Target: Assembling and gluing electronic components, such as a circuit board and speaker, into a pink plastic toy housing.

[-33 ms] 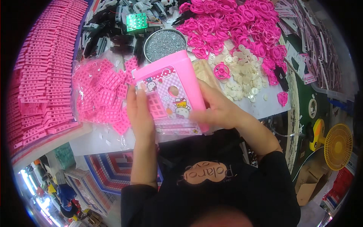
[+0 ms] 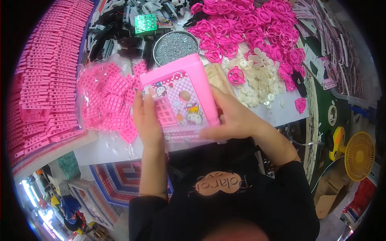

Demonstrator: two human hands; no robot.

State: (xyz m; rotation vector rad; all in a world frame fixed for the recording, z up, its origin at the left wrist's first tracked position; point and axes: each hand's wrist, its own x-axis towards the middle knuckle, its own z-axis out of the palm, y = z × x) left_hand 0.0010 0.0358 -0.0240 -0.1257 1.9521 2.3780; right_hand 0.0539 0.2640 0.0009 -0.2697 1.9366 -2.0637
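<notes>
At centre of the head view, both hands hold a pink plastic toy box point(image 2: 181, 96) just above the near edge of the counter point(image 2: 281, 114).

Left hand point(image 2: 146, 120): fingers closed along the box's left side, thumb lying on the cartoon-printed front panel. A small pink grid piece point(image 2: 165, 111) sits on that panel just beside the thumb; whether it is seated or loose cannot be told.

Right hand point(image 2: 233, 116): fingers wrapped around the box's right side and lower right corner, thumb on the front edge. Grip is firm on both sides.

Box is tilted, top end pointing away from the person, front panel facing up toward the camera.

Surroundings:
- Clear bag of pink grid pieces point(image 2: 106, 100), just left of the box, touching the left hand's far side.
- Round metal bowl of grey granules point(image 2: 175, 47), directly behind the box.
- Heap of pink wheel-shaped parts point(image 2: 249, 28), far right.
- Pile of cream-coloured discs point(image 2: 257, 82), right of the box.
- Stacked pink strips point(image 2: 44, 76), far left.
- Yellow fan point(image 2: 360, 154), lower right, off the counter.
</notes>
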